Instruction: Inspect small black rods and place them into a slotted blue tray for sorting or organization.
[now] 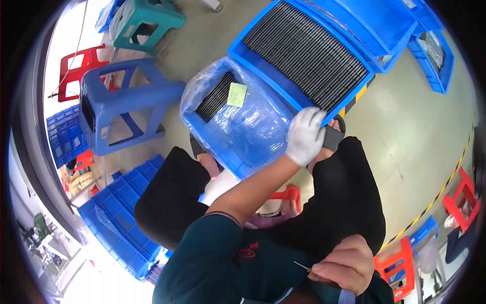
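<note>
My left hand [306,137], in a white glove, is at the near corner of a blue plastic crate [276,74]. Its fingers are bent over the crate's rim, with the thumb on the outer side. Rows of thin black rods [304,50] fill that crate. My bare right hand [347,266] is closed close to my chest, pinching a thin metal pin-like tool [302,265]; most of its handle is hidden. Between my feet stands a plastic-lined blue crate [243,164], holding more black rods [215,96] and a pale green paper slip [237,95].
Other blue crates [367,25] stand behind the rods, with another [430,61] farther right. A blue stool [121,104] is left of the lined crate; green [144,25] and red [76,71] stools stand beyond. Blue crates [121,218] sit by my left knee.
</note>
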Demonstrator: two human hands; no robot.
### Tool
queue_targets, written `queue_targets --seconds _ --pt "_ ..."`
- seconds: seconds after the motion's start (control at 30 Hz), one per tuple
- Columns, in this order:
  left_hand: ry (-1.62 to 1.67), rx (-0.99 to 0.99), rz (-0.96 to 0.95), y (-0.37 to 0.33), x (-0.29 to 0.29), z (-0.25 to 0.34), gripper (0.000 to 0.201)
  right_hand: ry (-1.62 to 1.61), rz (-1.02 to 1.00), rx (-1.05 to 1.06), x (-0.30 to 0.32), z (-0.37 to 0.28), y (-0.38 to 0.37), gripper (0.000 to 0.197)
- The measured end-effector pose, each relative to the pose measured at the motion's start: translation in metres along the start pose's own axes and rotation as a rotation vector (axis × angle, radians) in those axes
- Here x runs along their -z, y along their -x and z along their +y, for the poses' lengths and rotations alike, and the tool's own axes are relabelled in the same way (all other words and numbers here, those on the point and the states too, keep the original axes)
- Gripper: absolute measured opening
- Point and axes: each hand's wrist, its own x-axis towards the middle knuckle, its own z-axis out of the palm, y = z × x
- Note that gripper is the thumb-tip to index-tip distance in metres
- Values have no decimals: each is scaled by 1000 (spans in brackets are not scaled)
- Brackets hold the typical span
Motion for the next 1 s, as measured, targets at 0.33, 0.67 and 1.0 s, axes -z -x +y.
queue_targets --seconds 0.33,0.67,1.0 --pt "-748 665 -70 88 113 -201 36 88 -62 51 -30 -8 -8 22" --pt "-836 617 -165 30 147 -282 37 194 -65 29 -59 -12 -31 20" --pt "-833 577 -103 34 145 -279 30 289 38 -26 -84 -18 -37 19"
